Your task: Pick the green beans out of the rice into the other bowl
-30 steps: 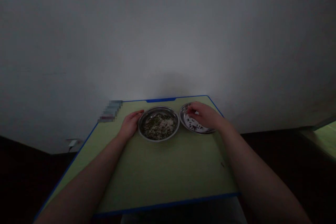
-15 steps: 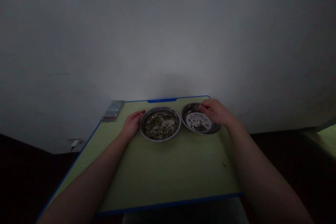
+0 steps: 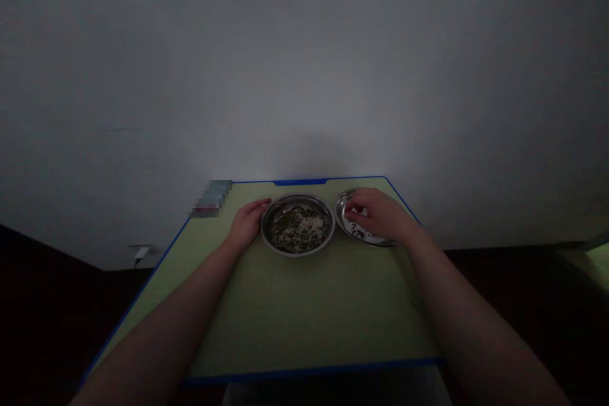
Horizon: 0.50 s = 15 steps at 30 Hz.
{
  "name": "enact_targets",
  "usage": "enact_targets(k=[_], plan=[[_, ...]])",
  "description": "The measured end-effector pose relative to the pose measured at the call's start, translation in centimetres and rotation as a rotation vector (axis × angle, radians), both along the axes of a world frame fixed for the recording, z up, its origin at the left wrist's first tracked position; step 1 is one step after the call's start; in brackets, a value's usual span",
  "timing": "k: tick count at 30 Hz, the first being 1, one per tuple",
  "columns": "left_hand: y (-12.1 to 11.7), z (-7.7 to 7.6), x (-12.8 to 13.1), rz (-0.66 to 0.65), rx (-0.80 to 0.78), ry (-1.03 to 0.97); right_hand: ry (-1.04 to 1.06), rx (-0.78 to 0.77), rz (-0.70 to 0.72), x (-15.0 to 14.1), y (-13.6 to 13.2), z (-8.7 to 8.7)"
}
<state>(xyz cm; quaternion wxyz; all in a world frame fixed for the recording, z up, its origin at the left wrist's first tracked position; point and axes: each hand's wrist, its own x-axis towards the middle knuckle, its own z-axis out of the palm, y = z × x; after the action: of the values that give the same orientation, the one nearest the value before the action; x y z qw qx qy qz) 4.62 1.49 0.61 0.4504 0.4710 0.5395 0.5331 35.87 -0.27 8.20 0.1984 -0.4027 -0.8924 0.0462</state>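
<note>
A round metal bowl point(image 3: 298, 254) in the middle of the table holds a mix of pale grains and small green and dark beans or seeds. My left hand point(image 3: 246, 225) is against its left side, with the fingers along the rim. Right beside it stands a second metal bowl point(image 3: 339, 212) with a few small dark bits on its bottom. Over this bowl is my right hand point(image 3: 378, 212), its fingers curled and their tips close together. Whether anything tiny is between those fingertips cannot be made out. Part of the second bowl is hidden behind the hand.
The light green table point(image 3: 304, 317) has a blue edge and stands against a grey wall point(image 3: 304, 76). A blurred-out flat item point(image 3: 212, 198) lies at the back left corner. A small dark sliver point(image 3: 415, 306) lies near my right forearm. A plug point(image 3: 141, 254) sits low on the wall.
My right hand has moved left and lower over the second bowl, away from its back rim. The left hand stays at the first bowl. The whole view has shifted slightly.
</note>
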Motion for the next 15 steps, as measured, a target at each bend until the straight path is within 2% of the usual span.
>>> enact_targets(k=[8,15], plan=[[0.0,-0.2,0.0,-0.012,-0.007,-0.015,-0.128,-0.060,0.205,-4.6,-0.3,0.4],[-0.2,0.1,0.3,0.006,0.015,0.036,-0.308,-0.038,0.355,-9.2,-0.2,-0.1]])
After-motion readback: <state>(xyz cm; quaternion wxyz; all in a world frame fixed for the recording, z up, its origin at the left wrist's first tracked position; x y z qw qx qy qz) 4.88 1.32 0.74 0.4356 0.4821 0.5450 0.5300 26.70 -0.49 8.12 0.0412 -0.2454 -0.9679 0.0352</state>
